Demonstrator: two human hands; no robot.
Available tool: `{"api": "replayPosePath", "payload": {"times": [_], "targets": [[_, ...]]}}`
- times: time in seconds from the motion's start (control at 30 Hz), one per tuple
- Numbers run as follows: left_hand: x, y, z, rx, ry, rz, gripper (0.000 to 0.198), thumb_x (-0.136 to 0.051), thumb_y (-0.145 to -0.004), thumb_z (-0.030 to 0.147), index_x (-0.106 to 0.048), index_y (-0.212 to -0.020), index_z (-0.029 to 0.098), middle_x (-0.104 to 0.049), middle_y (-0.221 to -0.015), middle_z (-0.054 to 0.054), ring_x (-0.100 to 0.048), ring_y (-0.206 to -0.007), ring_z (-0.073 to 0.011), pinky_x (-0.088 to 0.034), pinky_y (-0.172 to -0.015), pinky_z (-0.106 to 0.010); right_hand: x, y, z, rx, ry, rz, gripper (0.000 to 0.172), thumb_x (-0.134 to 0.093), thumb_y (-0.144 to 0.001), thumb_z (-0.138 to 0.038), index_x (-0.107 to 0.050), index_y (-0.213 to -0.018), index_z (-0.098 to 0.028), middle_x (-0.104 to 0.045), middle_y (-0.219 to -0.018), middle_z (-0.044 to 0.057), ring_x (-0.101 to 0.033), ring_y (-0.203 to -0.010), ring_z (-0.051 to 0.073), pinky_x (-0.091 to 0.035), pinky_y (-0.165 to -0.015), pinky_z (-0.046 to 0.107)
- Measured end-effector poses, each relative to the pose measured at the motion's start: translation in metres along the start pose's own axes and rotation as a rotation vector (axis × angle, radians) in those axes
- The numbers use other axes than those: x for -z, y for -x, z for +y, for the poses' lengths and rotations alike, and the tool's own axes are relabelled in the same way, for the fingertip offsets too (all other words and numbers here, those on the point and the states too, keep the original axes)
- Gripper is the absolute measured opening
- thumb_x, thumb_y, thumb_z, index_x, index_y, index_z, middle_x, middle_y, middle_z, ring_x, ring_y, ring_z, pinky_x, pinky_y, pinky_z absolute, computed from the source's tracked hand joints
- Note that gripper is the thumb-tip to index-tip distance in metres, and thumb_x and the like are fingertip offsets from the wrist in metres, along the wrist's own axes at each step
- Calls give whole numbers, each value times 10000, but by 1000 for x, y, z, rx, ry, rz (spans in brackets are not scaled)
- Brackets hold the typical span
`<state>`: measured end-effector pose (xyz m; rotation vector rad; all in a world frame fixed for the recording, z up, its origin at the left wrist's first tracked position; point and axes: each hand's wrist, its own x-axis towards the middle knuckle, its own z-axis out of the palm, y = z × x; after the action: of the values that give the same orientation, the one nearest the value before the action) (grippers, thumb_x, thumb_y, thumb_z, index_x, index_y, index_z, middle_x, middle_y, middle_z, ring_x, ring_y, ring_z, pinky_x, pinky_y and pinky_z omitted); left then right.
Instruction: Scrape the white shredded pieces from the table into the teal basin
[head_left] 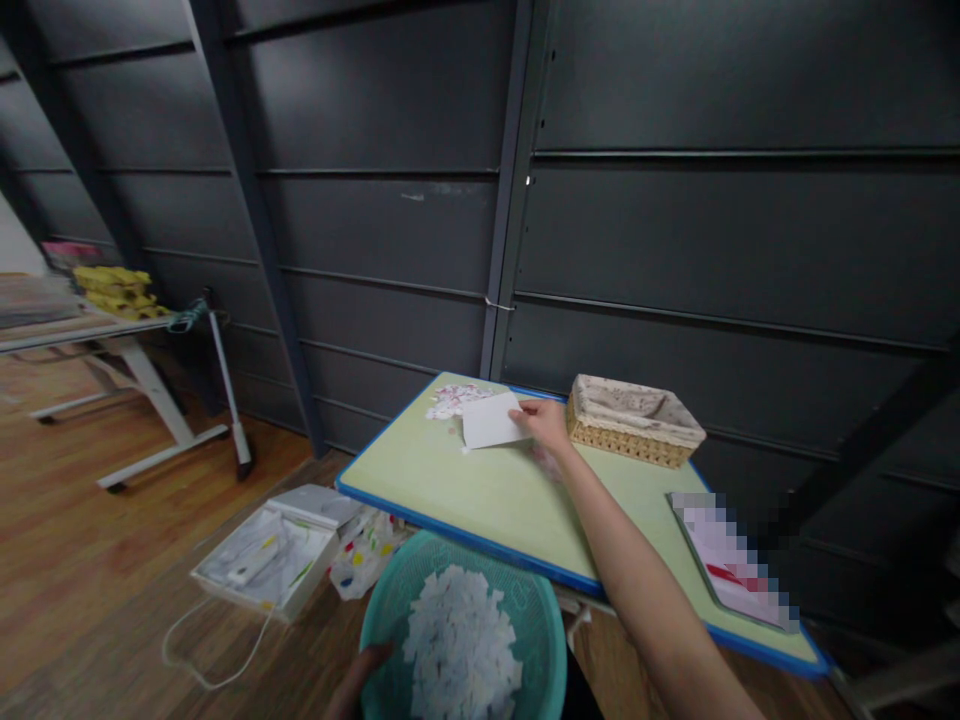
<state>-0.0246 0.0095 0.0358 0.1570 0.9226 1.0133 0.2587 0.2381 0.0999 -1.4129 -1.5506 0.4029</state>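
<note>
While R hand [543, 421] pinched white rectangular paper sheet [490, 420] over pale-green, blue-edged counter [442, 485], L hand [361, 680] was at rim of round teal plastic basket [388, 590] w/ white paper scraps [461, 645]; L-hand grip couldn't be told.

Legible text: none. Marks recorded, unreadable: flat panel [705, 545], on the worktop [420, 480], right of the right hand [545, 420] and nearer the viewer; red patch on pale face, partly pixelated. Paper scraps [454, 400], left of that hand, past the white card [491, 420] it holds; reddish marks, too small to read. Plastic bag [364, 562], below and left of the hand; coloured spots, too blurred to tell.
</note>
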Motion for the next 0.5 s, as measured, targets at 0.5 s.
{"api": "replayPosePath", "payload": {"times": [0.5], "targets": [[4, -43, 14, -164, -90, 131, 834, -600, -721, 125, -204, -1440, 274, -501, -1377, -69, -328, -1305, -347, -291, -1062, -526, 0, 0, 0, -29, -95, -73, 311, -596, -622, -320, -736, -804, -111, -626, -637, 14, -497, -590, 146, -343, -518, 232]]}}
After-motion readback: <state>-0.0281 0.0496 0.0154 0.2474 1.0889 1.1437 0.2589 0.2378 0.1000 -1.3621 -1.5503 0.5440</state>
